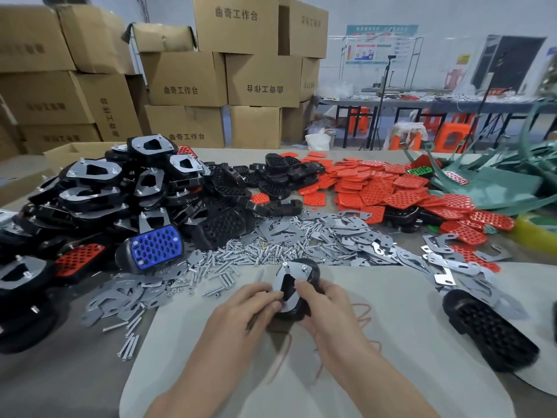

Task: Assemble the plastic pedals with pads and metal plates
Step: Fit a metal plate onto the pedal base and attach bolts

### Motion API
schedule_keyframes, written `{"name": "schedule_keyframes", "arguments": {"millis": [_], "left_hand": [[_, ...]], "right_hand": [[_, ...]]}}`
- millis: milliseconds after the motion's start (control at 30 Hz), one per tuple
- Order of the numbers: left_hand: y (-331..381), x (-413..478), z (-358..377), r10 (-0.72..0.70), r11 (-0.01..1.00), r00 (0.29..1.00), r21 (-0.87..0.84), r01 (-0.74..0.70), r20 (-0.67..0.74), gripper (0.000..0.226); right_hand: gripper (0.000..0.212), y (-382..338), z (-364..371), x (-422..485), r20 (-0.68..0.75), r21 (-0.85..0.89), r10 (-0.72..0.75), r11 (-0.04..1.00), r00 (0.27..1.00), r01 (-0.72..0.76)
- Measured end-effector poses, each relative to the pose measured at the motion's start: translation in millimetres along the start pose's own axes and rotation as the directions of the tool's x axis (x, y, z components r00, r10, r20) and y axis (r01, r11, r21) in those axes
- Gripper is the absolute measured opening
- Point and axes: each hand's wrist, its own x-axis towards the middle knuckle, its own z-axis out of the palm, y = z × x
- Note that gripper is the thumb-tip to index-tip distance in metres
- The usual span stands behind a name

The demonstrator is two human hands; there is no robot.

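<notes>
Your left hand [250,303] and right hand [324,300] both curl round the black oval plastic pedal [312,271] over the pale mat [391,315]. Its grey metal plate [298,271] faces up and its long axis points away from you. Beyond lie loose silver screws [256,251], then red perforated pads [391,188].

Pedal pile [99,188] left, pads [391,188] right, screws [256,251] between, boxes [211,86] behind

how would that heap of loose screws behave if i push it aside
The screws would probably scatter and roll rather than slide as one heap: they are small round shafts lying loose every way. They look like bare metal, so likely stiff and hard to dent. Some lie among the flat metal plates, which may drag along.
</notes>
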Motion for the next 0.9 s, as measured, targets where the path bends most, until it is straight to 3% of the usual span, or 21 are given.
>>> {"name": "schedule_keyframes", "arguments": {"millis": [100, 200, 267, 467, 833, 900], "left_hand": [[1, -1, 0, 0.006, 1.000, 1.000, 0.029, -0.006, 0.015, 0.034], [2, -1, 1, 0.007, 0.999, 1.000, 0.043, -0.008, 0.026, 0.037], [2, -2, 2, 0.033, 0.994, 0.998, 0.107, -0.038, 0.048, 0.042], [2, 0, 3, 0.071, 0.984, 0.995, 0.159, -0.082, 0.071, 0.033], [4, -2, 0, 0.089, 0.992, 0.993, 0.087, -0.096, 0.076, 0.013], [5, -4, -1, 0.090, 0.992, 0.993, 0.079, -0.096, 0.082, 0.020]], "right_hand": [[0.013, 0, -3, -1, -0.023, -0.383, -0.164, 0.912, 0.986, 0.143], [0.020, 0, -10, -3, 0.048, -0.690, -0.329, 0.672, 0.943, 0.270], [0.030, 1, -14, -1, 0.091, -0.778, -0.360, 0.556, 0.929, 0.291], [0.039, -7, -35, 16, 0.259, -0.830, -0.398, 0.375, 0.880, 0.413], [0.011, -3, -42, 31, 0.279, -0.741, -0.537, 0.406, 0.796, 0.534], [0.007, -2, -42, 33, 0.271, -0.739, -0.542, 0.412, 0.796, 0.532]]}}
